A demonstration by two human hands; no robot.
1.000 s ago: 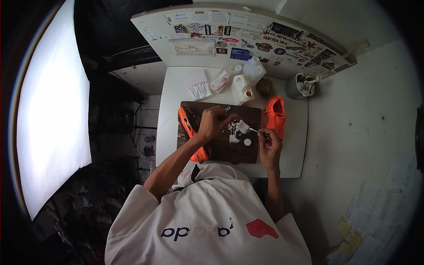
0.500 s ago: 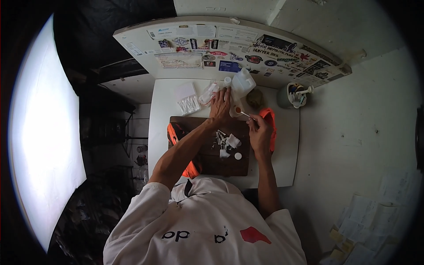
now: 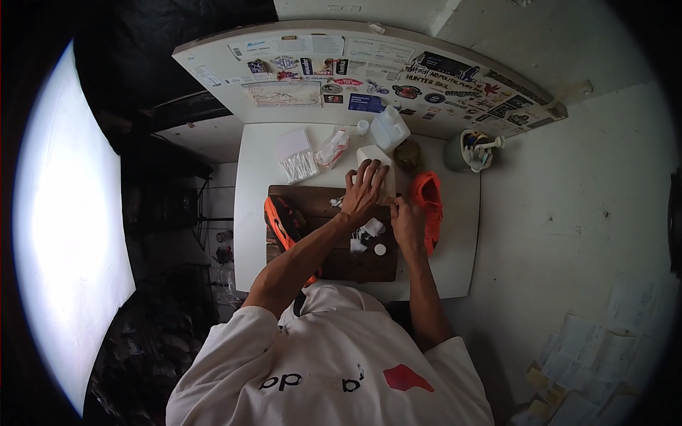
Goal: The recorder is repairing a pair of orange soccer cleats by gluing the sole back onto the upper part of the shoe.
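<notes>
My left hand (image 3: pixel 366 186) is curled over a white angular container (image 3: pixel 376 155), which leans toward me above the far edge of a dark wooden board (image 3: pixel 341 270). Close beside its lower end, my right hand (image 3: pixel 406 216) is closed in a pinch; whatever its fingertips hold is too small to make out. Used cotton swabs and white cotton bits (image 3: pixel 369 228) lie on the board, partly behind my left wrist, with a round white cap (image 3: pixel 380 250) nearer me. One orange shoe (image 3: pixel 428 206) rests right of my right hand. Another orange-and-black shoe (image 3: pixel 282 221) lies along the board's left side.
At the back of the white table stand a translucent jug (image 3: pixel 389 129) and a small white bottle (image 3: pixel 363 128). Left of them lie a plastic bag (image 3: pixel 332 147) and an opened pack of cotton swabs (image 3: pixel 298 162). A brownish lump (image 3: pixel 408 154) and a bucket (image 3: pixel 465 151) are at the right.
My left hand has come nearer and now grips the white container, drawn toward me and tilted. My right hand has moved slightly left and nearer; the cotton swab it held no longer shows clearly.
</notes>
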